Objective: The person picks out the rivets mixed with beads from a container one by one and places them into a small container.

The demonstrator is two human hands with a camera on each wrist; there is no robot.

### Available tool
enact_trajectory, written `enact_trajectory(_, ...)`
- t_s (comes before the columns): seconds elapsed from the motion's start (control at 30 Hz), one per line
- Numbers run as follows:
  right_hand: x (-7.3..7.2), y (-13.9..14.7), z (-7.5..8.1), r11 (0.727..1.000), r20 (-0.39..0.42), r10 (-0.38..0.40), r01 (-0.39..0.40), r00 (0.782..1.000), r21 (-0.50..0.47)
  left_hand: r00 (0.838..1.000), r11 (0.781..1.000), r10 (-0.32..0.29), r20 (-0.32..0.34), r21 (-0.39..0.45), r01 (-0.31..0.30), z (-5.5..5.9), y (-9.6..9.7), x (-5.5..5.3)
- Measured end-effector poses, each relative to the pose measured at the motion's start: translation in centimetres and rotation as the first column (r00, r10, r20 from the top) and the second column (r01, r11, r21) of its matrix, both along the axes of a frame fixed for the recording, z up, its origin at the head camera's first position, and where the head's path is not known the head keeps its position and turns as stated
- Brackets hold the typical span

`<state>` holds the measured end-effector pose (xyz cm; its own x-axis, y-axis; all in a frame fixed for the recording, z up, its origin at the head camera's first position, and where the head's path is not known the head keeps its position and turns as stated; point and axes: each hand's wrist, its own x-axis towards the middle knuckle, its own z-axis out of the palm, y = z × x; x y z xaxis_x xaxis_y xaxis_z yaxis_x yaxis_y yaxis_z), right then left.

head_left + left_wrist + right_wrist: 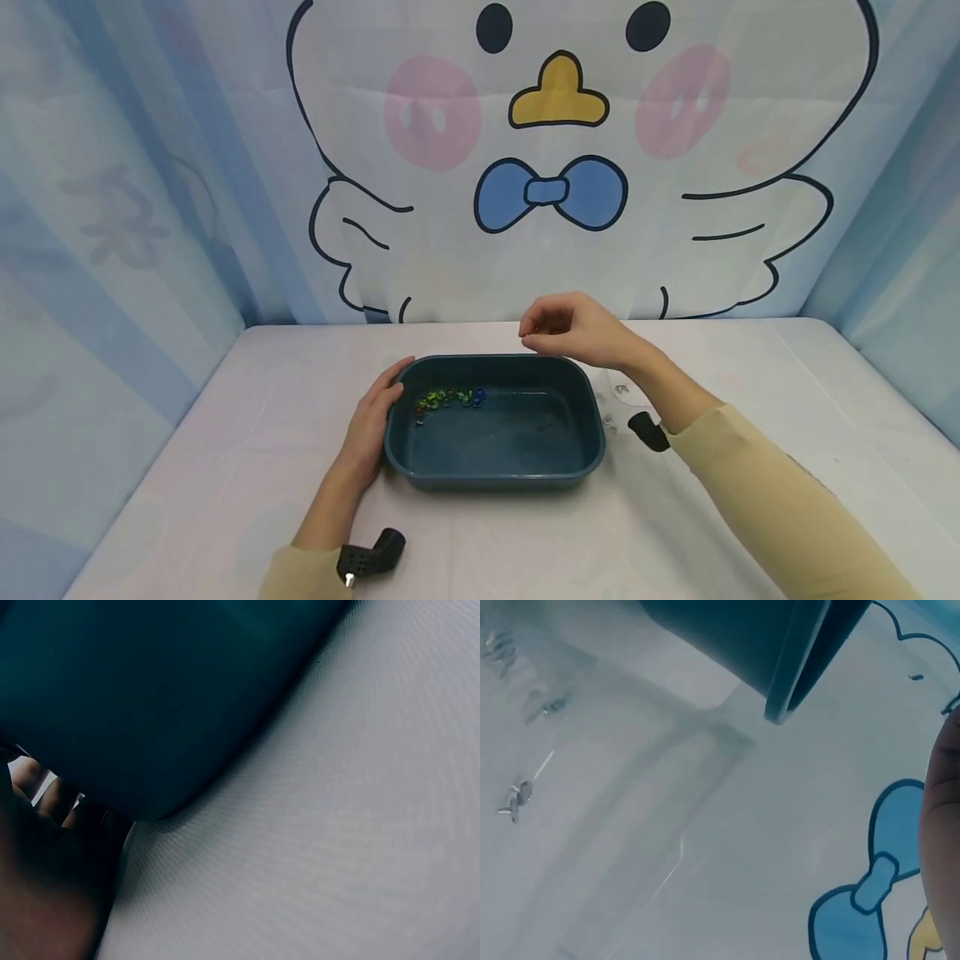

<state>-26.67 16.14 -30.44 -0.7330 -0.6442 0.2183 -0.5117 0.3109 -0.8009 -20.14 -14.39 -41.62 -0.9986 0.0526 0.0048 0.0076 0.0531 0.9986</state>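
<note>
A dark teal plastic basin (pixel 495 467) sits on the white-covered table. Several coloured glass marbles (pixel 446 397), green, yellow, red and blue, lie along its back left inside. My left hand (pixel 369 429) holds the basin's left side, with the thumb near the rim; in the left wrist view its fingers are partly hidden behind the basin wall (pixel 172 712). Above the basin's back right edge is my right hand (pixel 573 329), fingers bent and thumb close to the index finger. Whether anything is between those fingertips cannot be seen. Only a dim edge of that hand (pixel 941 840) shows in the right wrist view.
Small clear, shiny pieces (pixel 621 389) lie right of the basin, under the right forearm; they also show as small glinting pieces (pixel 517 801) in the right wrist view. Behind the table hangs a curtain (pixel 547 275) with a cartoon bird, and blue curtains flank both sides.
</note>
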Motion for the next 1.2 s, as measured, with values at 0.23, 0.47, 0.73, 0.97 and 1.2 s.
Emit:
enact_trajectory(0.23,0.4,1.5,-0.2,0.999,0.008,-0.047,0.047,0.999,-0.001,1.0,1.0,0.001,-0.001,-0.003,-0.001,0.0,0.0,0.0)
enact_trajectory(0.47,0.7,3.2,-0.7,0.995,0.008,-0.097,0.096,0.995,0.034,1.0,1.0,-0.001,0.004,-0.003,0.001,0.1,0.0,0.0)
enact_trajectory(0.73,1.4,5.2,-1.5,0.984,-0.004,-0.167,0.167,0.986,0.069,1.0,1.0,0.001,-0.003,-0.005,-0.001,0.1,0.0,0.1)
enact_trajectory(0.97,2.0,6.8,-1.9,0.969,-0.006,-0.229,0.229,0.973,0.093,1.0,1.0,0.003,0.004,-0.007,-0.003,0.0,0.0,0.1)
enact_trajectory(1.2,2.2,8.2,-2.0,0.954,-0.023,-0.28,0.281,0.96,0.11,1.0,1.0,0.004,0.007,-0.005,-0.004,0.1,-0.1,0.1)
